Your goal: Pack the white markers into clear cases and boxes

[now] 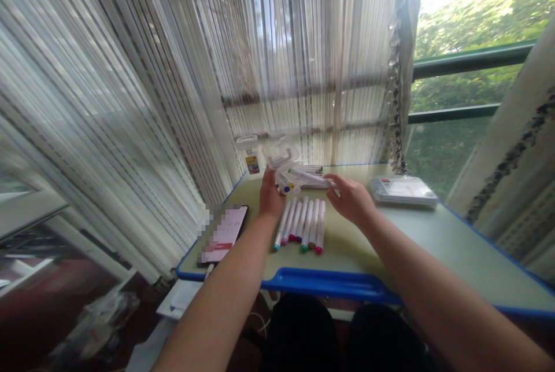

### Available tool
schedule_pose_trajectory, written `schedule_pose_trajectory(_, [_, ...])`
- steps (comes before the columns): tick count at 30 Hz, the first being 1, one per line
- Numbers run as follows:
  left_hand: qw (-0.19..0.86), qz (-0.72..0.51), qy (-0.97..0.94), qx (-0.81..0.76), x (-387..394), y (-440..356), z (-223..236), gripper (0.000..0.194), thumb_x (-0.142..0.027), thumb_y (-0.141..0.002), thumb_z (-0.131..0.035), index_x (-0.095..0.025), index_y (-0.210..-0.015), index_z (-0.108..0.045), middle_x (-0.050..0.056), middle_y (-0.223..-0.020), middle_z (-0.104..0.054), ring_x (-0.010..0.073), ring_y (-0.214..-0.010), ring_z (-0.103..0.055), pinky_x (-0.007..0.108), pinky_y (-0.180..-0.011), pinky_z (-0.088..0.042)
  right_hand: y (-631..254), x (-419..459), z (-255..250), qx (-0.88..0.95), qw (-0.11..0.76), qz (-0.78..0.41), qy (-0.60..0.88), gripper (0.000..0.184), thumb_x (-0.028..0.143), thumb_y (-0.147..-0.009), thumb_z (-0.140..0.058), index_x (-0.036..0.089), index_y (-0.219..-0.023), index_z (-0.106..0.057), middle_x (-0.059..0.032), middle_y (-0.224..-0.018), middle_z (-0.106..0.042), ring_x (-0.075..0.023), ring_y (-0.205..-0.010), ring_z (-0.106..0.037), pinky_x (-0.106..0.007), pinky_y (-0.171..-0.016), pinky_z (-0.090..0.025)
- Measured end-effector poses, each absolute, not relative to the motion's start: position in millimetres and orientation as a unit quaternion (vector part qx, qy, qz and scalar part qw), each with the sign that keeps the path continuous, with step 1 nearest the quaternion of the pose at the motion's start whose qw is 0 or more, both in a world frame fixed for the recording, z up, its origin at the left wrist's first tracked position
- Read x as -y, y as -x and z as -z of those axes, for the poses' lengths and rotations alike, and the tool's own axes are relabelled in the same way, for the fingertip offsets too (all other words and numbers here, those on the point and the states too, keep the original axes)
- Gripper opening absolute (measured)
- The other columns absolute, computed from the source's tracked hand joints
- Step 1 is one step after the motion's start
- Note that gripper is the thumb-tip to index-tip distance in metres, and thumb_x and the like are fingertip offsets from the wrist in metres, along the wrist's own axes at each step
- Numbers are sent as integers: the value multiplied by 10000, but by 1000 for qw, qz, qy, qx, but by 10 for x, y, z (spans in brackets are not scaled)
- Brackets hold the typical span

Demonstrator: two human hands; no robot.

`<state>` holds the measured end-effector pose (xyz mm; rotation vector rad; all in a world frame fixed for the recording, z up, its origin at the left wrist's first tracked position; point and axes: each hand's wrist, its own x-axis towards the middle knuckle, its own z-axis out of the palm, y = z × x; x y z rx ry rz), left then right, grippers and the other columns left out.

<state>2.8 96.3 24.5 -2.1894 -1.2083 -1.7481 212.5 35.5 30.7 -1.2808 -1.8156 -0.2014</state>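
Note:
My left hand (pixel 272 194) is closed around a clear plastic case (pixel 281 155), tilted above the table, with a few coloured marker ends showing at its lower side. My right hand (pixel 350 197) pinches the end of a white marker (pixel 310 177), whose other end lies at the case; whether it is inside or in front I cannot tell. Below the hands, several white markers (pixel 303 224) with coloured ends lie side by side in a row. Behind the held marker, more dark-tipped markers (pixel 315 169) lie on the table, partly hidden.
The table (pixel 433 256) has a blue edge and a blue front tray (pixel 329 282). A tablet or phone (pixel 225 233), partly pixelated, lies at left. A closed clear case (pixel 405 191) sits at right. A small labelled package (pixel 251 158) stands at the back, before the curtain (pixel 303 59).

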Motion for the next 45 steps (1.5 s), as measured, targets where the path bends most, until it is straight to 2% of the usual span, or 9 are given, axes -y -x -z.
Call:
schedule_pose_trajectory(3, [48,572,717,395,-972,-29,-245,620,36,-641,-565,-253,-1178,-451,83,-1152,-574,228,-1142,-534,354,-888,-517,-2104,-327,-348,728,456,62,508,269,196,-726,-514,196,-969,-630,-54,-762,-685,-171,-599,-592,-272,-620,-452])
schedule_pose_trajectory(8, [69,558,730,388,-956,-30,-254,584,45,-626,-565,-247,-1124,-479,75,-1093,-595,243,-1132,-542,406,-916,-507,-2013,-294,-359,723,504,-12,472,220,216,-734,-548,212,-924,-659,-18,-740,-679,-118,-521,-558,-237,-588,-448])
schedule_pose_trajectory(11, [67,563,726,388,-950,-33,-256,599,62,-606,-555,-226,-1125,-477,77,-1097,-594,244,-1124,-547,404,-868,-533,-1989,-312,-325,708,532,-45,462,210,251,-749,-557,193,-913,-676,-14,-708,-671,-106,-487,-537,-236,-566,-448])
schedule_pose_trajectory(18, [8,581,724,372,-969,-57,-248,520,17,-599,-583,-197,-1069,-522,82,-1073,-616,214,-950,-623,309,-722,-567,-1942,-380,-255,695,604,-81,381,204,276,-741,-611,171,-898,-688,-56,-806,-678,-127,-621,-569,-243,-572,-459])
schedule_pose_trajectory(26, [-10,563,742,363,-916,-113,-240,578,-3,-610,-573,-242,-1133,-513,59,-1106,-615,224,-1032,-596,305,-761,-560,-1843,-335,-242,748,566,-103,331,244,285,-775,-617,189,-990,-681,-18,-742,-545,-90,-564,-471,-231,-542,-442])
schedule_pose_trajectory(31, [0,548,754,363,-910,-146,-231,596,-11,-626,-580,-257,-1161,-482,56,-1143,-605,223,-1049,-588,323,-792,-553,-1844,-324,-228,768,553,-71,315,249,246,-789,-610,206,-1029,-661,-28,-795,-551,-95,-598,-482,-239,-577,-450])
schedule_pose_trajectory(37, [11,537,765,355,-878,-178,-267,560,-12,-629,-587,-241,-1132,-495,71,-1188,-590,214,-1058,-585,300,-797,-549,-1880,-294,-270,770,554,-34,313,180,217,-832,-556,208,-971,-671,-9,-734,-519,-95,-594,-483,-238,-573,-443])
schedule_pose_trajectory(45, [0,554,752,357,-896,-149,-244,578,-27,-626,-599,-238,-1154,-496,74,-1210,-580,218,-1025,-603,310,-761,-560,-1905,-383,-214,761,571,-10,307,184,213,-819,-569,221,-962,-684,-61,-905,-555,-115,-669,-535,-269,-595,-491])
